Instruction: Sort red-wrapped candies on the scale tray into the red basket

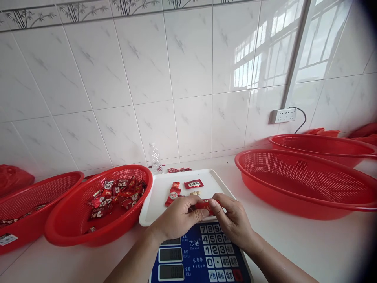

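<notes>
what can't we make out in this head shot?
All head view:
Red packet: most of its print, behind the left hand and right hand.
Scale's top display: partly behind the left hand.
Far-left basket: left end, cut off by frame edge.
Heaped wrapped pieces: exact count, overlapping each other.

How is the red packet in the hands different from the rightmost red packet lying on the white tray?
The held packet is pinched by the left hand and right hand; the tray packet lies on the white tray. The hands partly cover the held packet, while the tray packet shows its whole printed front. Both are red.
</notes>
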`<state>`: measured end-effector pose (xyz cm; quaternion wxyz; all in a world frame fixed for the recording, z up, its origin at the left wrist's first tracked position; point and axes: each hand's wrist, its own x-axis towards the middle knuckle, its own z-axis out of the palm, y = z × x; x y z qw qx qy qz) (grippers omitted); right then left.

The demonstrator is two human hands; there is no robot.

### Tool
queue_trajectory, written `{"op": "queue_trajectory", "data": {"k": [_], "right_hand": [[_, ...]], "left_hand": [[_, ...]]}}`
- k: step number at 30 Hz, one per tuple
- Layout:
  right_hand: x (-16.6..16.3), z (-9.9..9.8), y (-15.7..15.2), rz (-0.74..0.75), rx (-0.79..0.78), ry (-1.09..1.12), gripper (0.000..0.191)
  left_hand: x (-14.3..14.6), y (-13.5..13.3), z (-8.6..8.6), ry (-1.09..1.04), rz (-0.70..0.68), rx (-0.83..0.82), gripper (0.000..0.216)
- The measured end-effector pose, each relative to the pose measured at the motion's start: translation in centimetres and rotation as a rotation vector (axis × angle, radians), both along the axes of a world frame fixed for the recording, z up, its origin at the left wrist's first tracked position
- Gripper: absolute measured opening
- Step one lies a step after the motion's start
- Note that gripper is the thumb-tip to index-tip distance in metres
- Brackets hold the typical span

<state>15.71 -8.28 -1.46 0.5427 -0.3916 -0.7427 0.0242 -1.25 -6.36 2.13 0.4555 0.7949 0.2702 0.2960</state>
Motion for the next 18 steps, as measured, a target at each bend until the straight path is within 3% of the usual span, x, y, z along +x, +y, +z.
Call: {"op": "queue_trajectory", "data": {"k": [4, 11, 15, 18], "right_hand": [[-0.02, 0.06, -0.05, 0.036, -0.035, 0.012, 0.039], [-0.33, 0.73, -0.32, 0.046, -0.025, -0.037, 0.038], [-0.33, 0.7, -0.25, 0.036, -0.046, -0.026, 0.039], [-0.2, 0.64, -0.11, -0.038, -0.063, 0.03, 0.042]], "left_hand": [[0.17, -0.18, 0.36, -0.109, -0.008, -0.067, 0.022], [-0.01, 0.14, 0.22, -0.152, 0.093, -0.146, 0.024], [-0.07, 0.32, 0.07, -0.125, 0.093, -0.105, 0.022], [-0.32, 0.69, 0.11, -0.164, 0.225, -0.024, 0.019]]}}
